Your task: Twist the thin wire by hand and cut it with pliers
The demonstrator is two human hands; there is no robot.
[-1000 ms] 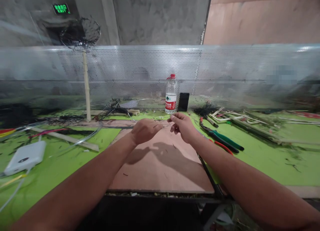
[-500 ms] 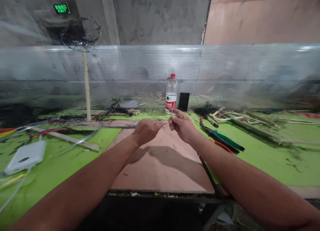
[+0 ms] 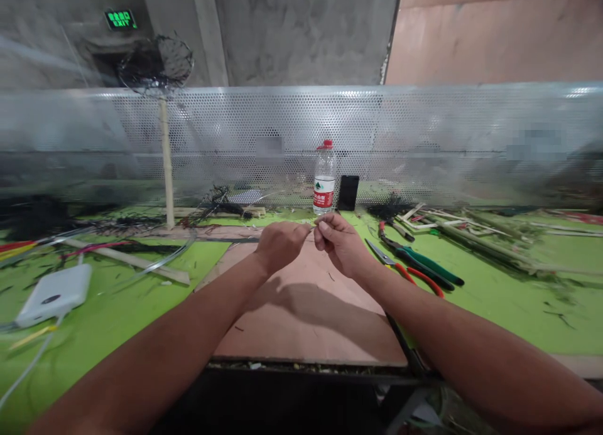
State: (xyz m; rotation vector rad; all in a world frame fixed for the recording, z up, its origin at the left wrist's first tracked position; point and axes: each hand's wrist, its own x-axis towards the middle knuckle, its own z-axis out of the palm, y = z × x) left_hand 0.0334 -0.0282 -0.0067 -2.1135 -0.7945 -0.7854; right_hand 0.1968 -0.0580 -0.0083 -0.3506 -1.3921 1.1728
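Observation:
Over the far part of a pinkish-brown board [image 3: 311,322], my left hand [image 3: 284,243] is closed, its thumb and forefinger pinched. My right hand [image 3: 336,239] faces it with fingers curled in a pinch, and the fingertips of both nearly meet. Whatever lies between the fingertips is too small to make out. Just behind my hands stands a clear bottle [image 3: 324,184] with a red cap and a red and white label. A dark phone [image 3: 348,193] leans upright to its right.
Right of the board lie red-handled scissors [image 3: 405,273], green-handled pliers [image 3: 428,264] and a heap of thin strips [image 3: 485,234]. On the left are a white power bank [image 3: 55,294], a wooden stick [image 3: 127,260] and an upright pole [image 3: 166,165]. A perforated metal screen [image 3: 226,134] spans the back.
My hands have come closer together at the fingertips, and my right fingers have curled in and down. The scissors show more fully beside my right forearm. The view has shifted slightly.

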